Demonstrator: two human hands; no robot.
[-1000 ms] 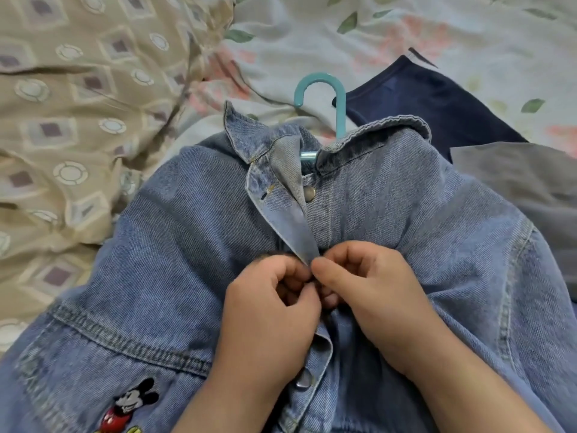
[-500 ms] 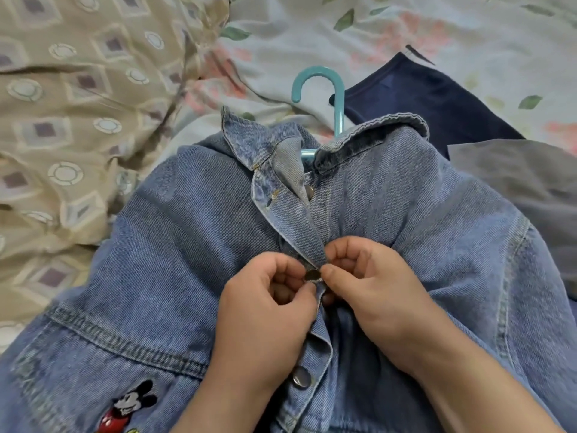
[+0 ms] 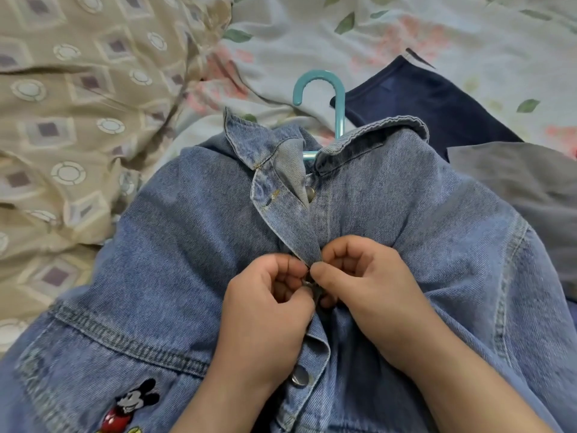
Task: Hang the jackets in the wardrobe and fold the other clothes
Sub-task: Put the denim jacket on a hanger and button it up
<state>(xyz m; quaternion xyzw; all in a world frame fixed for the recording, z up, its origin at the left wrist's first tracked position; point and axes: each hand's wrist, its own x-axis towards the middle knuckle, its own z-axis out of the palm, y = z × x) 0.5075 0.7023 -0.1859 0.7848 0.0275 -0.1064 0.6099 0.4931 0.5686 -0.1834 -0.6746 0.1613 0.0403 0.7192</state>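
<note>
Denim jacket (image 3: 187, 245) judged thick, stiff, fairly heavy, non-slip. Placket (image 3: 290, 232) edges below hanger (image 3: 318, 84) pinched together by left hand (image 3: 265, 317) and right hand (image 3: 377, 292). Best lifted by hanger hook.

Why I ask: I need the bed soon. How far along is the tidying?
Done: the denim jacket is on the teal hanger. In hand: left hand and right hand pinch its front edges. Left: hanging it, folding the navy garment and grey garment.

Soft, even light; slight blur, edges bowed.
</note>
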